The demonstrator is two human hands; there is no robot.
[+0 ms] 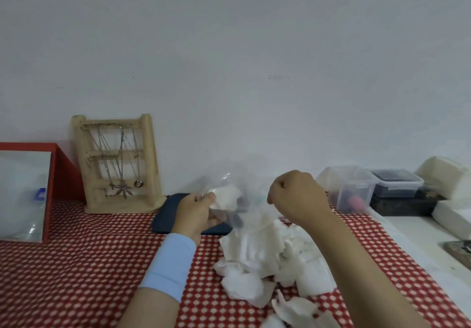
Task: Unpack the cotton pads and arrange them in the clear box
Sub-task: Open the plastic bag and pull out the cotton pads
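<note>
The left hand (196,213), a light blue band on its arm, grips a clear bag (244,182). Just right of it, the right hand (298,195) is a fist pinching the same bag.

home dressing table | we see a wooden necklace stand (119,164), red-framed mirror (24,195), checked tablecloth (89,264), storage boxes (354,190)
</note>
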